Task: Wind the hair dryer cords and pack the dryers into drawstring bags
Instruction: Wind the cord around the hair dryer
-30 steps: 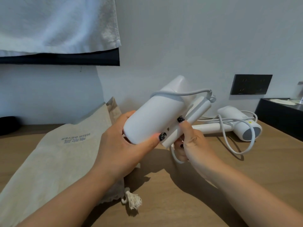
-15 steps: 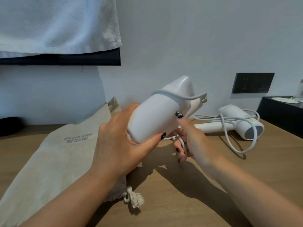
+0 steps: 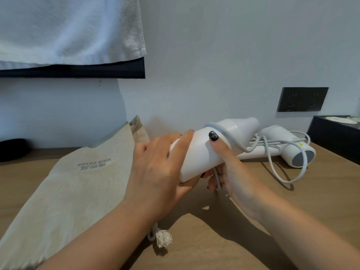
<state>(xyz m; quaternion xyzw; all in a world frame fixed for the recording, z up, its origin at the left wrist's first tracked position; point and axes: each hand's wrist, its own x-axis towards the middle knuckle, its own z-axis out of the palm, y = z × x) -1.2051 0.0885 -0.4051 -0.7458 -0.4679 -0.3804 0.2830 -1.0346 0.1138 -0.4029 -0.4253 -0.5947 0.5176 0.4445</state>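
Both hands, left hand (image 3: 155, 168) and right hand (image 3: 231, 172), grip a white hair dryer (image 3: 210, 151) above the table (image 3: 224, 240), its cord (image 3: 231, 139) partly wound, while the second dryer (image 3: 282, 147) lies loose-corded and the drawstring bag (image 3: 78, 188) lies flat, apparently unfilled.

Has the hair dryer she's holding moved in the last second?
Yes. The held hair dryer has dropped and tipped flatter: its nozzle end, earlier level with the wall socket, now sits below it, nearer the table.
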